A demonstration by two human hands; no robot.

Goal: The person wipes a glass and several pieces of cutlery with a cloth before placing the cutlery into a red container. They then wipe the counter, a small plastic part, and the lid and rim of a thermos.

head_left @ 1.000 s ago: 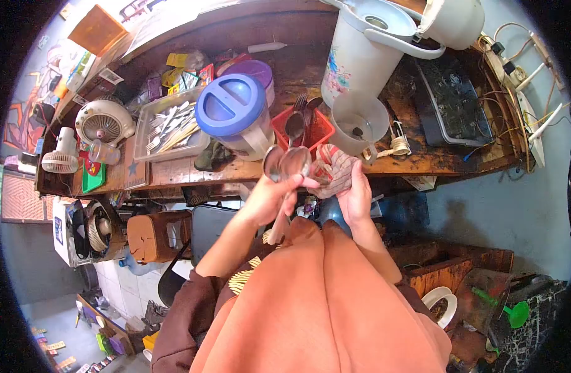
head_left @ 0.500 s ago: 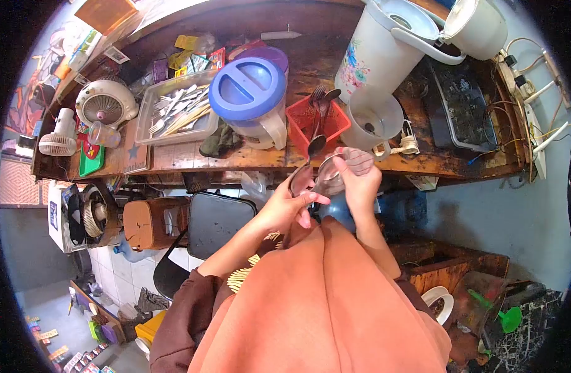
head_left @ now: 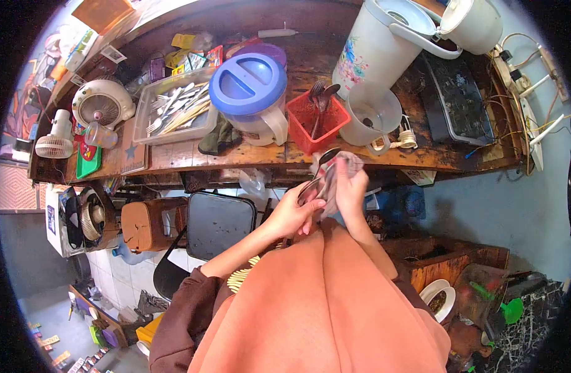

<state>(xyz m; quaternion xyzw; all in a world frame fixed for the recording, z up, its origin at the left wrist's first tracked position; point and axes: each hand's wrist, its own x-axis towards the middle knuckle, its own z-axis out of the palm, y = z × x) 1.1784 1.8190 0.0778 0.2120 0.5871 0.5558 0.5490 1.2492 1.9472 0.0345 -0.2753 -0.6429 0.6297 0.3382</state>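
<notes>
In front of my chest, just past the table's front edge, I hold cutlery and a cloth. My left hand [head_left: 293, 214] is closed around metal cutlery, whose rounded end [head_left: 307, 190] looks like a spoon. My right hand [head_left: 351, 191] pinches a thin greyish-pink cloth [head_left: 355, 163] with the thumb on top, pressed against the cutlery. A spoon's dark bowl [head_left: 329, 155] sticks out above the cloth, pointing toward the table. How many pieces lie under the fingers is hidden. Beyond my hands stands a red plastic basket [head_left: 305, 138] with several forks and spoons [head_left: 322, 102] in it.
On the wooden table [head_left: 186, 160] stand a blue-lidded pitcher [head_left: 247, 93], a clear tray of cutlery [head_left: 173, 138], a clear plastic jug [head_left: 385, 118], a flowered thermos [head_left: 372, 56] and a black bin [head_left: 453, 112]. Fans [head_left: 103, 105] are at left. A black stool [head_left: 221, 225] sits below.
My right hand has moved slightly left and down, bringing the cloth close over the cutlery by my left hand. The spoon bowl in front of the basket has shifted right and lower.
</notes>
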